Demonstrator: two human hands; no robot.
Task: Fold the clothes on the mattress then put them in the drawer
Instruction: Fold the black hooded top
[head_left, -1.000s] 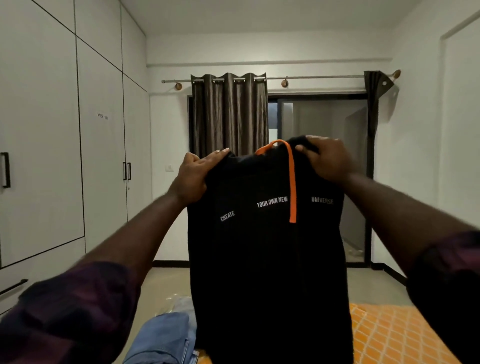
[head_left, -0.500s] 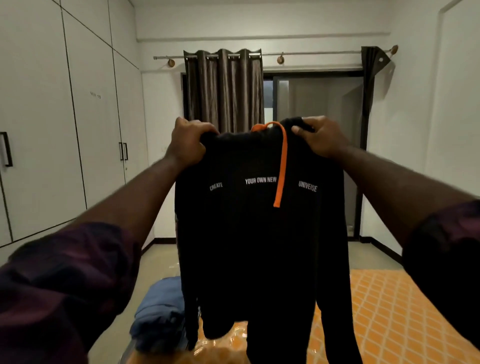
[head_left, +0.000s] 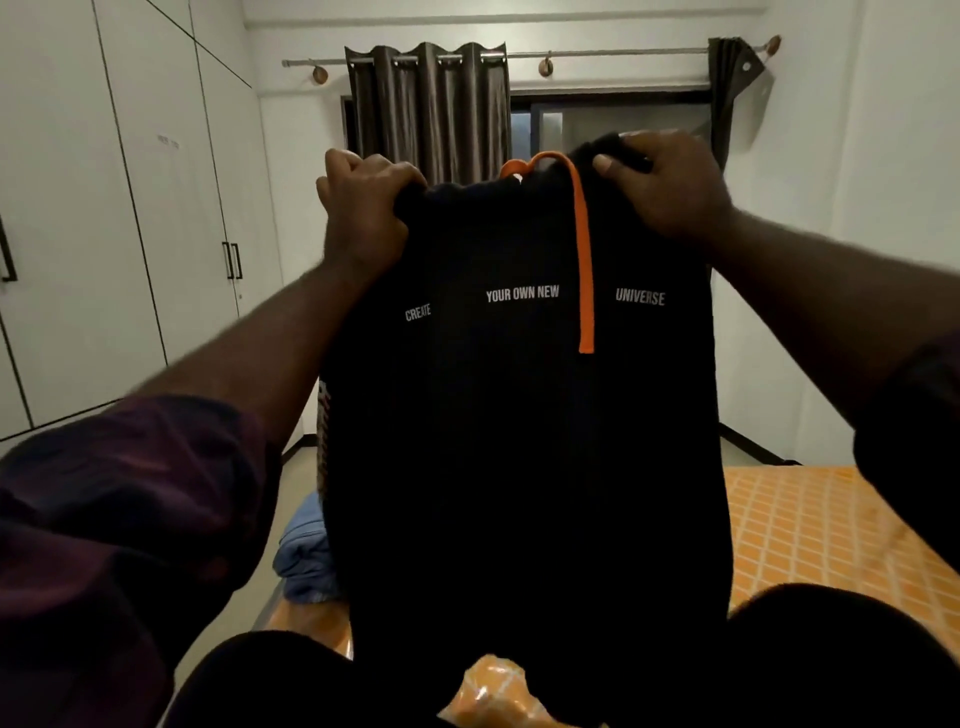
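Black garment (head_left: 519, 441) | left hand (head_left: 363, 208), right hand (head_left: 670, 187) grip its top | partly hides blue clothes (head_left: 306, 566), orange mattress (head_left: 810, 530)

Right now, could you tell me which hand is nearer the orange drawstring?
Right. The right hand grips the garment just beside the orange drawstring; the left hand grips farther left.

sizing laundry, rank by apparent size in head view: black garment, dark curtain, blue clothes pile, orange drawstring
black garment (nearest camera)
dark curtain
blue clothes pile and orange drawstring: alike, pile partly hidden
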